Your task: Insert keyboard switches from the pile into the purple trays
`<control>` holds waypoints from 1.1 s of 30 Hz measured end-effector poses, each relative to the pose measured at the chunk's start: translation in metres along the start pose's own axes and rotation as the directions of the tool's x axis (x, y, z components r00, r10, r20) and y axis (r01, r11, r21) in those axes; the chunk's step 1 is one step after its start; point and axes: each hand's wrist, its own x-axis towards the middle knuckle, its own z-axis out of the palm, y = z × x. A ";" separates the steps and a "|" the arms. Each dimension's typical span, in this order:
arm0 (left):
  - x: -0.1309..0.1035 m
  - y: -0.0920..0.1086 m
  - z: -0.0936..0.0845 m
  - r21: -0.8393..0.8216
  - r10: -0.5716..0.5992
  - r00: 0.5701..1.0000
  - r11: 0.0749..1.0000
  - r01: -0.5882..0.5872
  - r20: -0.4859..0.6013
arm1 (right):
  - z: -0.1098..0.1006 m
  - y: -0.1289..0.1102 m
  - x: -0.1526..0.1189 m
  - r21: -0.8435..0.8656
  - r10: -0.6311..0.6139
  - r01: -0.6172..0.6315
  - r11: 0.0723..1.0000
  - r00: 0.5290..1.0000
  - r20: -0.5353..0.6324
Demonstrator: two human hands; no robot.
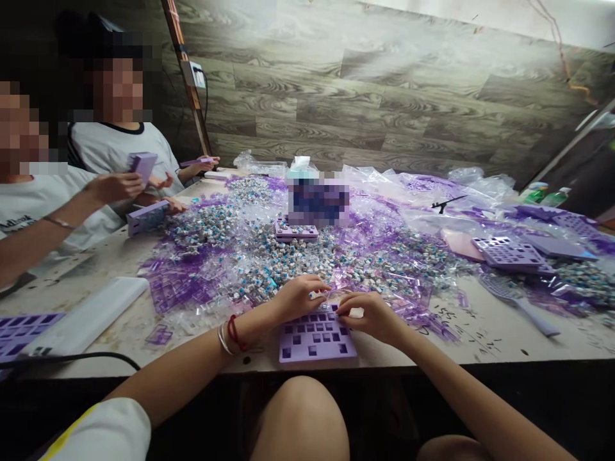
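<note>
A purple plate with square holes [302, 349] lies flat at the table's front edge, between my hands. My left hand [300, 298] bends over its far edge, fingers curled and thumb close to the fingertips; whatever they hold is too small to make out. At the plate's far right corner, my right hand [372, 314] has thumb and forefinger pinched together, and the thing between them is hidden. Just beyond my fingers spreads a heap of small white-and-blue keyboard switches [259, 250] mixed with clear purple plastic pieces [187, 282].
Another purple case [296, 234] stands amid the heap. On the right lie a purple holed plate [509, 253] and a lilac brush [528, 307]. A white plastic bar [91, 314] and a black cable [86, 357] are at left. Two people [110, 147] handle purple parts there.
</note>
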 end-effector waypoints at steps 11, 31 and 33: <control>-0.001 0.005 -0.001 -0.040 0.025 1.000 0.999 -0.025 -0.003 | 0.000 -0.003 0.003 -0.074 -0.028 0.029 0.997 0.999 0.022; -0.001 0.018 0.003 -0.058 0.087 0.995 0.994 -0.090 -0.048 | -0.001 -0.006 -0.001 -0.244 -0.102 0.066 0.968 0.985 -0.136; -0.002 0.020 0.003 -0.077 0.067 0.996 0.994 -0.071 -0.055 | 0.000 -0.006 -0.002 -0.243 -0.107 0.070 0.968 0.984 -0.143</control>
